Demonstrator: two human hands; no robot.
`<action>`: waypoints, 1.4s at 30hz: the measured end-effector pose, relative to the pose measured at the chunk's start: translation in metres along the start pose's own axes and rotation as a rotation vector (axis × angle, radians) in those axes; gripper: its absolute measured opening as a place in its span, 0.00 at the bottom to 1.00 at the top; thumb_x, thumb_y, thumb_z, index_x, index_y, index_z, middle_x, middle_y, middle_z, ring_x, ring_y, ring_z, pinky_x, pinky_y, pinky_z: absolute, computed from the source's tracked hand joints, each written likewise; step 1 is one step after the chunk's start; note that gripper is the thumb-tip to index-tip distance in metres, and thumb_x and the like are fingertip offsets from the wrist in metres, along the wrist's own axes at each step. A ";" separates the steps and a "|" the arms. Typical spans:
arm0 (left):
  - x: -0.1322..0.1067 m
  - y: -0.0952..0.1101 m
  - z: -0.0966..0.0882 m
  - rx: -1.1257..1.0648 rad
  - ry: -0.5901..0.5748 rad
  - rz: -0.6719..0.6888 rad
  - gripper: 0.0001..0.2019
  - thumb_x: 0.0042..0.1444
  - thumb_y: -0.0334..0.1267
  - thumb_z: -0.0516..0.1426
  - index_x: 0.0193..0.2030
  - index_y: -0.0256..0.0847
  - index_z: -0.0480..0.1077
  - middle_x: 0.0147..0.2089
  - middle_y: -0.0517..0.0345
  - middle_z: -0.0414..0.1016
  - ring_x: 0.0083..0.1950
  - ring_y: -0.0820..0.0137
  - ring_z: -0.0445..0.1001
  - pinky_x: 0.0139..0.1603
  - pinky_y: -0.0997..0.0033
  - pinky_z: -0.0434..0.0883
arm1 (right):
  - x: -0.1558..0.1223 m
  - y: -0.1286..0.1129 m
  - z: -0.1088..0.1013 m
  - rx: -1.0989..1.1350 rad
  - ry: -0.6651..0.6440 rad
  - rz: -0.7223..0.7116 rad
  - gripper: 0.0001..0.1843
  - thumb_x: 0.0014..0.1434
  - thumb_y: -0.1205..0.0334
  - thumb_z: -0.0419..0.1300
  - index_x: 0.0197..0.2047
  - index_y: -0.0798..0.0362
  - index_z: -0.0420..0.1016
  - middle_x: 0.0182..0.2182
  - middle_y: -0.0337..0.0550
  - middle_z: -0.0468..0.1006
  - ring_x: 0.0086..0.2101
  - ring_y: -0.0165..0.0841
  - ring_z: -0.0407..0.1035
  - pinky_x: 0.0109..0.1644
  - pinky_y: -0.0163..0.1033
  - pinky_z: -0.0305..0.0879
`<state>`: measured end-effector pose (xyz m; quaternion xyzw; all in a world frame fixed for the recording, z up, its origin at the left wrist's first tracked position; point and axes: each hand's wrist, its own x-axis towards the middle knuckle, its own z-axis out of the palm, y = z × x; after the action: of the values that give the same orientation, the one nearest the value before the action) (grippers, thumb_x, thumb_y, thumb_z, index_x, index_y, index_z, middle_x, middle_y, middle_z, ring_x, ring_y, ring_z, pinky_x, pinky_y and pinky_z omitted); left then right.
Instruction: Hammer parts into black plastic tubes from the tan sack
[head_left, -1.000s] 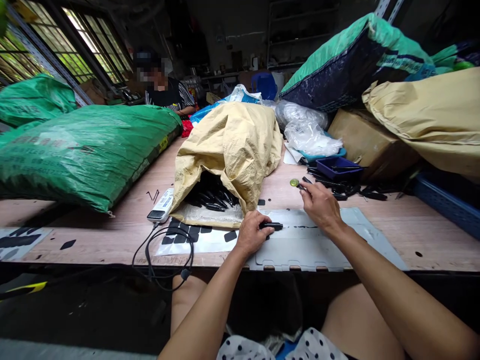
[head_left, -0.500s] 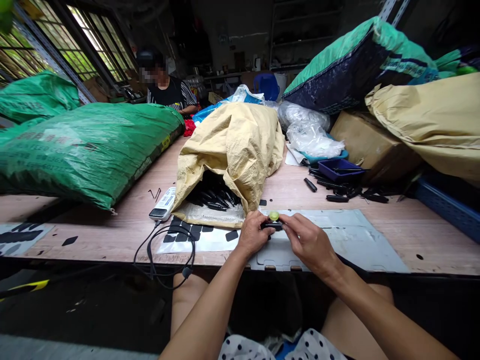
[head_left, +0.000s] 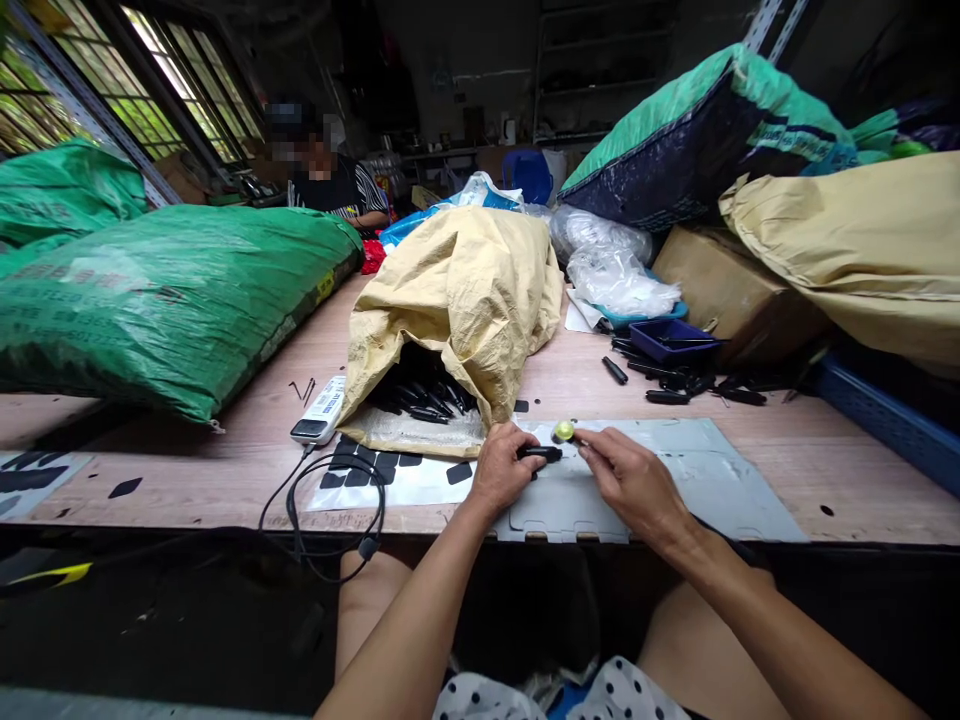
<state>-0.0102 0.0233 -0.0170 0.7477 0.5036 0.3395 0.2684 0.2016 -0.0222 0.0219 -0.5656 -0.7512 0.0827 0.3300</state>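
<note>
We hold a short black piece (head_left: pixel 549 454) with the left hand (head_left: pixel 502 468), its grip closed around the piece's near-left end above the grey sheet (head_left: pixel 690 497), close to the near edge of the surface (head_left: pixel 870 470). The right hand (head_left: pixel 634 487) pinches, between thumb and fingers, a small item with a round yellow-green head (head_left: pixel 562 432), just beside the piece's free end (we cannot tell whether they touch). Risks, in our judgement: a smooth piece could turn or slip if the left grip slackens; the pinched item could drop if pushed off-axis; either could roll over the near edge. A looped cable (head_left: pixel 381 500) hangs over that edge, left of centre, and could snag a forearm. At mid-surface, an open beige sack (head_left: pixel 517 275) could spill its black pieces (head_left: pixel 429 397). Toward the right edge lie a loose pile (head_left: pixel 679 380) and a purple tray (head_left: pixel 649 348); toward the left edge, a full green sack (head_left: pixel 172 310). Beyond the far edge we note a seated person (head_left: pixel 337 190), barred windows and dim shelving
</note>
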 end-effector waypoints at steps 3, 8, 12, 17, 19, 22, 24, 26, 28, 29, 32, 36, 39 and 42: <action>-0.001 0.001 -0.001 0.002 0.004 0.009 0.06 0.54 0.31 0.67 0.39 0.43 0.78 0.40 0.58 0.74 0.48 0.63 0.69 0.51 0.63 0.67 | 0.020 0.016 -0.005 -0.036 0.086 0.060 0.18 0.70 0.57 0.53 0.58 0.46 0.77 0.47 0.43 0.82 0.44 0.37 0.76 0.46 0.41 0.69; -0.002 0.006 -0.003 0.031 0.005 -0.004 0.08 0.52 0.29 0.67 0.38 0.43 0.76 0.40 0.58 0.74 0.46 0.64 0.69 0.48 0.63 0.67 | 0.049 0.057 0.004 -0.240 0.032 0.224 0.16 0.67 0.59 0.57 0.55 0.46 0.80 0.48 0.44 0.81 0.46 0.39 0.74 0.45 0.41 0.65; -0.003 0.006 -0.003 0.047 -0.004 -0.001 0.12 0.50 0.31 0.69 0.41 0.43 0.76 0.41 0.58 0.74 0.48 0.63 0.69 0.50 0.63 0.67 | 0.054 0.079 0.022 -0.358 -0.011 0.225 0.16 0.67 0.61 0.57 0.55 0.48 0.80 0.46 0.45 0.80 0.48 0.39 0.71 0.47 0.41 0.62; -0.002 0.003 -0.001 0.070 -0.002 0.005 0.14 0.52 0.36 0.70 0.45 0.44 0.77 0.41 0.58 0.73 0.47 0.63 0.70 0.48 0.64 0.68 | 0.052 0.082 0.033 -0.440 0.049 0.225 0.16 0.67 0.61 0.57 0.54 0.48 0.80 0.45 0.46 0.78 0.46 0.39 0.68 0.48 0.43 0.56; -0.001 0.002 -0.001 0.084 -0.011 0.029 0.12 0.54 0.37 0.69 0.45 0.45 0.78 0.42 0.57 0.73 0.48 0.62 0.70 0.50 0.63 0.68 | 0.052 0.081 0.034 -0.458 0.063 0.222 0.16 0.67 0.60 0.57 0.54 0.49 0.80 0.45 0.47 0.78 0.45 0.39 0.67 0.47 0.43 0.55; -0.001 0.002 -0.001 0.097 -0.025 0.043 0.09 0.56 0.37 0.68 0.44 0.45 0.80 0.42 0.56 0.73 0.49 0.62 0.70 0.51 0.62 0.67 | 0.051 0.080 0.036 -0.491 0.067 0.211 0.15 0.68 0.60 0.55 0.53 0.51 0.79 0.44 0.49 0.77 0.44 0.40 0.65 0.46 0.43 0.54; -0.002 0.002 -0.002 0.098 -0.033 0.041 0.09 0.57 0.37 0.68 0.45 0.45 0.80 0.42 0.56 0.73 0.49 0.62 0.70 0.52 0.62 0.68 | 0.051 0.079 0.037 -0.518 0.065 0.205 0.15 0.68 0.60 0.55 0.52 0.51 0.79 0.43 0.49 0.76 0.44 0.40 0.65 0.46 0.43 0.53; -0.002 0.001 -0.001 0.104 -0.038 0.044 0.09 0.57 0.37 0.67 0.45 0.44 0.80 0.42 0.56 0.73 0.49 0.61 0.70 0.52 0.61 0.68 | 0.051 0.080 0.038 -0.537 0.063 0.202 0.15 0.68 0.59 0.54 0.52 0.52 0.79 0.43 0.49 0.75 0.44 0.40 0.64 0.46 0.44 0.53; -0.001 0.000 -0.001 0.113 -0.040 0.053 0.08 0.59 0.38 0.67 0.45 0.44 0.80 0.42 0.55 0.74 0.49 0.61 0.70 0.53 0.60 0.68 | 0.051 0.080 0.038 -0.546 0.059 0.204 0.15 0.68 0.59 0.54 0.51 0.52 0.79 0.44 0.49 0.75 0.45 0.41 0.64 0.46 0.44 0.53; 0.000 0.000 -0.001 0.116 -0.040 0.060 0.08 0.59 0.38 0.66 0.45 0.43 0.79 0.42 0.55 0.74 0.49 0.60 0.70 0.53 0.60 0.68 | 0.051 0.079 0.038 -0.548 0.056 0.207 0.15 0.68 0.59 0.54 0.51 0.52 0.79 0.44 0.49 0.75 0.45 0.41 0.64 0.46 0.44 0.53; 0.000 0.005 -0.005 0.066 -0.011 0.102 0.08 0.64 0.41 0.61 0.46 0.43 0.78 0.43 0.53 0.75 0.48 0.60 0.71 0.52 0.59 0.68 | 0.053 0.077 0.037 -0.551 0.040 0.224 0.15 0.68 0.59 0.54 0.52 0.52 0.78 0.45 0.50 0.74 0.45 0.41 0.64 0.46 0.44 0.53; -0.030 0.032 -0.016 -0.112 0.017 0.286 0.12 0.70 0.44 0.54 0.51 0.42 0.73 0.45 0.51 0.77 0.47 0.62 0.73 0.51 0.60 0.69 | 0.054 0.073 0.035 -0.551 0.017 0.246 0.14 0.68 0.59 0.54 0.51 0.52 0.78 0.46 0.50 0.74 0.46 0.41 0.64 0.46 0.44 0.52; -0.081 0.046 -0.010 -0.089 -0.240 0.480 0.15 0.70 0.48 0.53 0.53 0.43 0.73 0.41 0.50 0.79 0.42 0.62 0.75 0.47 0.60 0.69 | 0.054 0.072 0.035 -0.552 0.019 0.245 0.14 0.68 0.59 0.54 0.51 0.52 0.77 0.46 0.50 0.74 0.46 0.41 0.64 0.46 0.44 0.52; -0.132 0.029 0.016 0.028 -0.686 0.444 0.16 0.67 0.52 0.55 0.52 0.47 0.75 0.40 0.51 0.80 0.42 0.61 0.77 0.48 0.59 0.70 | 0.054 0.072 0.036 -0.560 0.027 0.237 0.15 0.69 0.59 0.53 0.51 0.53 0.77 0.46 0.51 0.74 0.46 0.41 0.64 0.46 0.44 0.52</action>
<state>-0.0156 -0.1118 -0.0366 0.9117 0.2156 0.1134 0.3308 0.2304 0.0605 -0.0200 -0.7195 -0.6690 -0.0974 0.1591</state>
